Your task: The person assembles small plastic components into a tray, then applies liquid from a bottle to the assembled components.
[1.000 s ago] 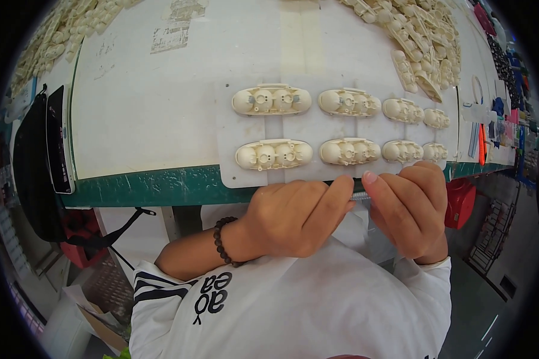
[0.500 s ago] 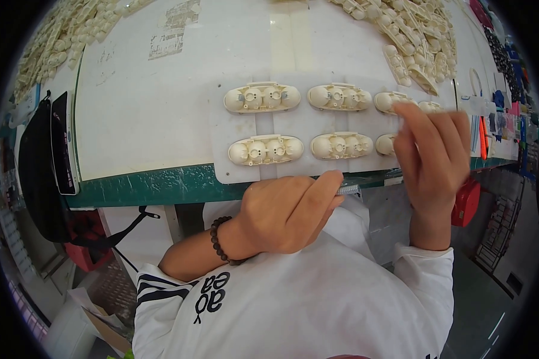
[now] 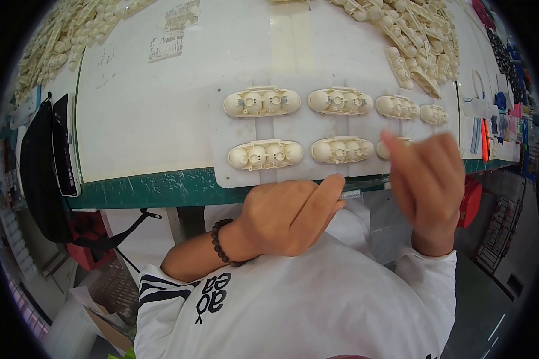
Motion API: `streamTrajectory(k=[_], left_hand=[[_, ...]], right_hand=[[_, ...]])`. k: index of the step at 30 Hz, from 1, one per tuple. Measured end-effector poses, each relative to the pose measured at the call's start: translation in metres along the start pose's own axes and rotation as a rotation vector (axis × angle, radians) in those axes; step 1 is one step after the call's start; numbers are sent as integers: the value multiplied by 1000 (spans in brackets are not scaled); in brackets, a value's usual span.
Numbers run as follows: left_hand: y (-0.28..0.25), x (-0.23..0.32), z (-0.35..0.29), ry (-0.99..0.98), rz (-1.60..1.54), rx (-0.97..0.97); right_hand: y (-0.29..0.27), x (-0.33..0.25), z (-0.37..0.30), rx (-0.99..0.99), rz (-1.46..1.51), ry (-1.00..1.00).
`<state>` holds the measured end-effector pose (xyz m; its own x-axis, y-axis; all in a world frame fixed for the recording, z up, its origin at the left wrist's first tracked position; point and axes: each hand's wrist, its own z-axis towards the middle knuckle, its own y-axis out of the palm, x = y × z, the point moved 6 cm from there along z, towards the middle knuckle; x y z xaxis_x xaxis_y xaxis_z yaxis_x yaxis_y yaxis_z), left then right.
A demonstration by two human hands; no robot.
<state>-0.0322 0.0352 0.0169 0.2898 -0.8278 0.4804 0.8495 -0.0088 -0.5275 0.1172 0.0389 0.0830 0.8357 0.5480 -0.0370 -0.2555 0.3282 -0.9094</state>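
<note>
My left hand (image 3: 290,215) is closed at the table's front edge, with a silvery ribbed strip (image 3: 352,194) poking out beside its fingertips. Further right, my right hand (image 3: 428,182) is smeared by motion, its fingers curled in a pinch; whatever they hold is hidden. Its fingertips hover at a cream plastic oval part (image 3: 384,149) in the near row, covering much of it. More such parts lie in two rows on a white board (image 3: 221,140): in the far row a left one (image 3: 262,103) and a second one (image 3: 340,102) show small grey-blue bits inside.
Heaps of loose cream parts rise at the back right (image 3: 422,39) and back left (image 3: 72,30). A phone-like slab (image 3: 66,143) and a black bag (image 3: 39,173) are at the table's left end. An orange tool (image 3: 485,140) lies far right. The table (image 3: 144,194) has a green front edge.
My right hand has come toward me, from the far row's right-hand parts to the near row, uncovering two far-row parts. My left hand stays nearly where it was, still closed.
</note>
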Motion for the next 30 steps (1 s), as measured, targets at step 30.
streamTrajectory(k=[30], left_hand=[[29, 14, 15, -62, -287, -127]], right_hand=[[-12, 36, -18, 133, -192, 194]])
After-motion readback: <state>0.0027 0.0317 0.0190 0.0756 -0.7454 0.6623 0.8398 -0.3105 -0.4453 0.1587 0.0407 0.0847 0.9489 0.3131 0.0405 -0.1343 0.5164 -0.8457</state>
